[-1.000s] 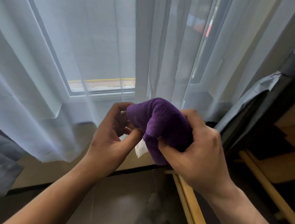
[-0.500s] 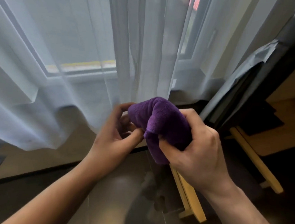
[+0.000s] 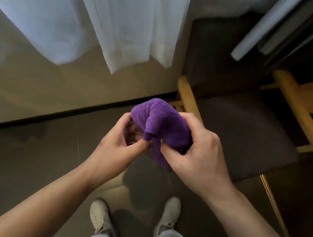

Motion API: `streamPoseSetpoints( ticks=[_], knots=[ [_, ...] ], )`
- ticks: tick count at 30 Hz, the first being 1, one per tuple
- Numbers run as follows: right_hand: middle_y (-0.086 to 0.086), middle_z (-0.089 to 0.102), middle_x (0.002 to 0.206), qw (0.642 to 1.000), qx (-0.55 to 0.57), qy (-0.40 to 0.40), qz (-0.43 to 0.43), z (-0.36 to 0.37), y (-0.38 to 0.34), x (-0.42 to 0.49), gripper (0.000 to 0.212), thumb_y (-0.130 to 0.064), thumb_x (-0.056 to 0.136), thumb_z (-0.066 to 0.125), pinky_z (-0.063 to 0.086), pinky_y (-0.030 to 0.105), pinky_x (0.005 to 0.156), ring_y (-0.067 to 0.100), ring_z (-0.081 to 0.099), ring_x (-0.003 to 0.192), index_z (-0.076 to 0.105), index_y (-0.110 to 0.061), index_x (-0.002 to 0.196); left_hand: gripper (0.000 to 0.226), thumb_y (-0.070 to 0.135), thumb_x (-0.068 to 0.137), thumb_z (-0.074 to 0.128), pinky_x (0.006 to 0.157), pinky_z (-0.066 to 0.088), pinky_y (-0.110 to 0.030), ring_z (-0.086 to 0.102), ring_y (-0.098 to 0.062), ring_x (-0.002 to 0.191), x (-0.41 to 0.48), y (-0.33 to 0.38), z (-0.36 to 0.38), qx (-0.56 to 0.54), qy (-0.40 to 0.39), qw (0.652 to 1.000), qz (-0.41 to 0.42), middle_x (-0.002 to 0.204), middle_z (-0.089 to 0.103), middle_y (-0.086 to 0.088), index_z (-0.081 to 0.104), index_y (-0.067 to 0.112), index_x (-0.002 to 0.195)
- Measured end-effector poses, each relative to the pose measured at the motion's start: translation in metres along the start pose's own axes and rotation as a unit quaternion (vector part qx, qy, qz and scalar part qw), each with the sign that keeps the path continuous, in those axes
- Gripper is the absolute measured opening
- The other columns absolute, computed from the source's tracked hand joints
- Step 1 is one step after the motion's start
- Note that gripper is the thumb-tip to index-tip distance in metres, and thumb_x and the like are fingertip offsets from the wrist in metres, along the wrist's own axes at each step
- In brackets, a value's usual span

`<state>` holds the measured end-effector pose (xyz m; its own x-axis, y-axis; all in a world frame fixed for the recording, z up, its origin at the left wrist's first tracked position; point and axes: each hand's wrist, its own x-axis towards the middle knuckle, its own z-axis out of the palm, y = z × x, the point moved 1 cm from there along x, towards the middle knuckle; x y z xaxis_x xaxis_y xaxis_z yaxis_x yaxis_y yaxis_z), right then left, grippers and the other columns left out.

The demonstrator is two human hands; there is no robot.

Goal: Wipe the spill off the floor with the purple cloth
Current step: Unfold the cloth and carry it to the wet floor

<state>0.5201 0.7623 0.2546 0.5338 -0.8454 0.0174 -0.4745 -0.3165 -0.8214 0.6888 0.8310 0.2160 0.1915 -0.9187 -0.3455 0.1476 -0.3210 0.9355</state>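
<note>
I hold a bunched purple cloth in front of me, well above the floor. My right hand is wrapped around its right side and grips most of it. My left hand pinches the cloth's lower left edge between thumb and fingers. The dark glossy floor lies below. A faint darker patch shows on it near the baseboard at the left; whether this is the spill I cannot tell.
White sheer curtains hang at the top, ending above the floor. A wooden chair with a dark seat stands at the right, close to my right hand. My two feet in white shoes stand below.
The view has tilted down from the window to the floor, bringing the chair seat and my shoes into sight. Both hands keep the same hold on the cloth.
</note>
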Motion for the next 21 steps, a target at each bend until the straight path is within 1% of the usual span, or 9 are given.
streamPoseSetpoints(
  ticks=[3,6,7,9,11,15,17,19,21],
  knots=[
    [-0.013,0.065,0.087,0.999,-0.003,-0.021,0.035,0.043,0.067,-0.008,0.035,-0.037,0.081,0.074,0.052,0.038,0.067,0.011,0.064,0.079,0.062,-0.029,0.113,0.040,-0.005,0.090,0.065,0.090,0.059,-0.029,0.070,-0.015,0.095,0.024,-0.073,-0.004,-0.007,-0.002,0.998,-0.060,0.103,0.075,-0.004,0.055,0.010,0.126],
    [-0.011,0.066,0.089,0.997,-0.002,-0.048,0.067,0.090,0.138,-0.017,0.035,-0.040,0.082,0.071,0.052,0.040,0.069,0.013,0.064,0.081,0.062,-0.029,0.115,0.048,-0.008,0.082,0.073,0.087,0.058,-0.024,0.068,-0.017,0.101,0.053,-0.150,-0.010,-0.011,-0.008,0.994,-0.112,0.106,0.075,-0.012,0.056,0.009,0.123],
    [-0.011,0.067,0.090,0.995,-0.006,-0.056,0.078,0.107,0.162,-0.019,0.037,-0.041,0.081,0.070,0.052,0.041,0.071,0.014,0.065,0.082,0.062,-0.030,0.115,0.048,-0.004,0.078,0.074,0.089,0.058,-0.027,0.066,-0.019,0.101,0.064,-0.176,-0.011,-0.013,-0.007,0.992,-0.121,0.106,0.074,-0.015,0.057,0.010,0.121],
    [-0.011,0.068,0.094,0.992,-0.011,-0.073,0.100,0.140,0.211,-0.023,0.037,-0.038,0.080,0.070,0.052,0.041,0.074,0.014,0.066,0.087,0.061,-0.031,0.115,0.047,0.006,0.075,0.071,0.097,0.055,-0.043,0.065,-0.021,0.100,0.084,-0.228,-0.013,-0.014,-0.003,0.990,-0.139,0.104,0.074,-0.014,0.059,0.012,0.120],
    [-0.012,0.068,0.096,0.988,-0.007,-0.099,0.114,0.171,0.257,-0.026,0.036,-0.039,0.081,0.070,0.054,0.041,0.077,0.014,0.067,0.090,0.060,-0.032,0.115,0.050,0.011,0.074,0.072,0.099,0.054,-0.045,0.070,-0.024,0.104,0.105,-0.279,-0.014,-0.024,0.004,0.987,-0.157,0.109,0.076,-0.015,0.059,0.013,0.122],
    [-0.015,0.068,0.097,0.980,-0.021,-0.148,0.133,0.223,0.343,-0.028,0.038,-0.045,0.082,0.066,0.056,0.040,0.080,0.010,0.066,0.092,0.057,-0.036,0.118,0.059,0.011,0.071,0.072,0.091,0.060,-0.039,0.072,-0.024,0.097,0.145,-0.380,-0.016,-0.056,0.013,0.980,-0.193,0.112,0.074,-0.020,0.057,0.008,0.128],
    [-0.016,0.068,0.096,0.977,-0.022,-0.158,0.140,0.243,0.379,-0.031,0.036,-0.044,0.083,0.066,0.056,0.038,0.080,0.008,0.066,0.091,0.058,-0.037,0.117,0.055,0.009,0.071,0.073,0.082,0.063,-0.035,0.074,-0.019,0.091,0.161,-0.423,-0.015,-0.066,0.004,0.976,-0.206,0.102,0.078,-0.012,0.060,0.008,0.124],
    [-0.015,0.067,0.093,0.977,-0.021,-0.163,0.139,0.260,0.409,-0.035,0.031,-0.042,0.082,0.065,0.055,0.031,0.075,0.006,0.065,0.088,0.060,-0.035,0.113,0.044,0.003,0.075,0.074,0.070,0.061,-0.026,0.074,-0.013,0.083,0.174,-0.461,-0.014,-0.073,-0.016,0.974,-0.213,0.091,0.078,-0.001,0.062,0.010,0.117],
    [-0.014,0.065,0.088,0.976,-0.013,-0.168,0.135,0.275,0.434,-0.040,0.027,-0.046,0.080,0.060,0.051,0.025,0.069,0.005,0.063,0.084,0.061,-0.035,0.104,0.035,-0.004,0.081,0.072,0.064,0.058,-0.022,0.073,-0.009,0.077,0.185,-0.495,-0.015,-0.076,-0.033,0.972,-0.219,0.084,0.077,0.005,0.063,0.013,0.111]
  ],
)
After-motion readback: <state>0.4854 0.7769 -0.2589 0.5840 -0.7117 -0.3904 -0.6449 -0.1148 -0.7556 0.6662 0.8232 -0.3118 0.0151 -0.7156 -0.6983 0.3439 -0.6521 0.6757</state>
